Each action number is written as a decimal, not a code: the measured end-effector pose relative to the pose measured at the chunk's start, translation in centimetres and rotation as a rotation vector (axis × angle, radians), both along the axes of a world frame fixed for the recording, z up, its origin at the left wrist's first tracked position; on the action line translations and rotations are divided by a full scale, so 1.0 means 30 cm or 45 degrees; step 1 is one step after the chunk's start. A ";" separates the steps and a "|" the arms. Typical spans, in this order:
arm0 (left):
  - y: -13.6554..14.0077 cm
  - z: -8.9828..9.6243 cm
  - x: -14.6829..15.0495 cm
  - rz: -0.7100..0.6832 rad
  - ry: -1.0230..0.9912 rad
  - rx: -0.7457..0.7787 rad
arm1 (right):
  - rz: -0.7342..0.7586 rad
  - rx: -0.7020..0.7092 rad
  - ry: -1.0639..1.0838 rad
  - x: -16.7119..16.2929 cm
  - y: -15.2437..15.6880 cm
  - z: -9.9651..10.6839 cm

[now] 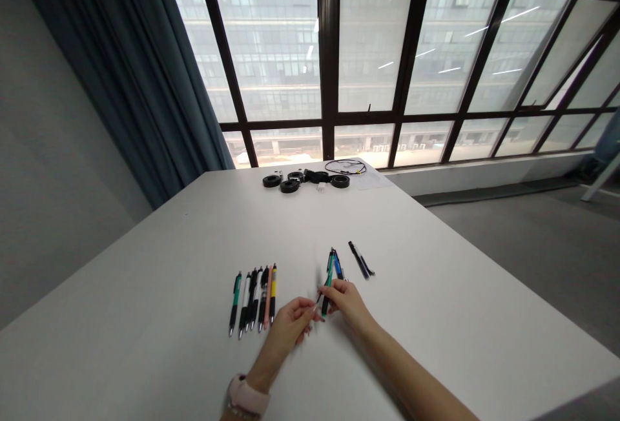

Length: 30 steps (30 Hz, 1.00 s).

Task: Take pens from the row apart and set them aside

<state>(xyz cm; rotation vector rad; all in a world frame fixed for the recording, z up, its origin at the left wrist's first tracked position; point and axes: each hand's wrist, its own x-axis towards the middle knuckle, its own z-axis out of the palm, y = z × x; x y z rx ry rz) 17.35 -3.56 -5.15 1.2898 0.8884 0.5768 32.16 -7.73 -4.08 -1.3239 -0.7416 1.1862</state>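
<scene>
Pinching the green pen [330, 272] upright-ish between thumb and fingers: right hand [349, 300], grip narrow, clicker end toward 12 o'clock. Clock centred on that hand, 12 toward the window. Left hand [289, 323] at 8 o'clock, fingers curled, tips at the pen's lower end; cannot tell whether they grip anything or only touch.

Blue pen [338, 267] at 12, just beyond the right fingers and close beside the green pen; contact with the fingers unclear. Black pens [358, 259] at 1, lying apart on the table [421, 318]. Row of pens [256, 298] at 9, side by side, clickers roughly toward 12. Black rolls [289, 186] at 11, well apart.

Judgement: step in hand is two-handed handling of one pen. Next move seems to call for a steady right pinch, light left fingertips, and clearance from the blue pen.
</scene>
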 end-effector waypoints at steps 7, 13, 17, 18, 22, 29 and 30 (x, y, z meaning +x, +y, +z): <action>0.012 -0.027 -0.004 0.035 -0.027 0.005 | -0.022 0.005 -0.005 0.001 0.000 0.003; 0.009 -0.004 -0.005 0.104 -0.006 0.021 | -0.044 0.011 -0.001 0.000 0.002 0.000; 0.011 0.000 -0.006 0.135 -0.013 0.033 | -0.030 0.013 0.013 -0.001 0.004 -0.003; 0.011 -0.001 -0.007 0.142 -0.018 0.029 | -0.025 0.012 0.020 -0.001 0.004 -0.003; 0.012 -0.009 -0.007 0.150 -0.035 -0.006 | -0.024 0.011 0.032 -0.005 0.001 -0.002; 0.006 0.005 0.001 0.120 0.011 -0.003 | -0.001 -0.008 0.065 -0.014 -0.005 -0.002; 0.004 0.010 0.002 0.112 0.023 0.000 | 0.002 -0.011 0.073 -0.017 -0.006 -0.002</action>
